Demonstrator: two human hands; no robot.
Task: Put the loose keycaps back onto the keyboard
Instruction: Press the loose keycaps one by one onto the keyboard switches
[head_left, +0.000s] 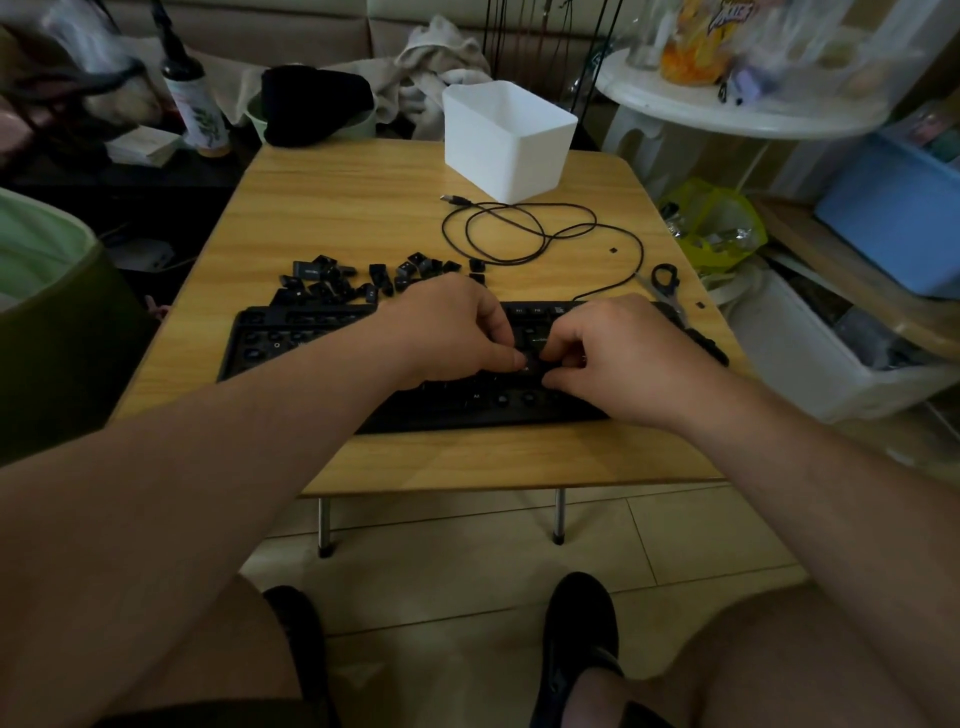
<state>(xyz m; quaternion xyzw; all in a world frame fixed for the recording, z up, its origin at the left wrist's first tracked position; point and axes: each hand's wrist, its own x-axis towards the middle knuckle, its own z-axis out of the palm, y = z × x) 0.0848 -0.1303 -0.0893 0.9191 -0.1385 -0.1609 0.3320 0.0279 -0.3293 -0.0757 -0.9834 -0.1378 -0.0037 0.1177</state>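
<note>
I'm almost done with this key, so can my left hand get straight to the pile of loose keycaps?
Probably yes. The loose keycaps lie just beyond the keyboard, up-left of the left hand, with nothing between them.

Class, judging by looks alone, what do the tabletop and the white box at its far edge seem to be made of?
Low yellow-brown tabletop: probably wood-look laminate, given its printed-looking grain and soft sheen. White open rectangular box: apparently matt moulded plastic, with thin, smooth, seamless walls.
</note>
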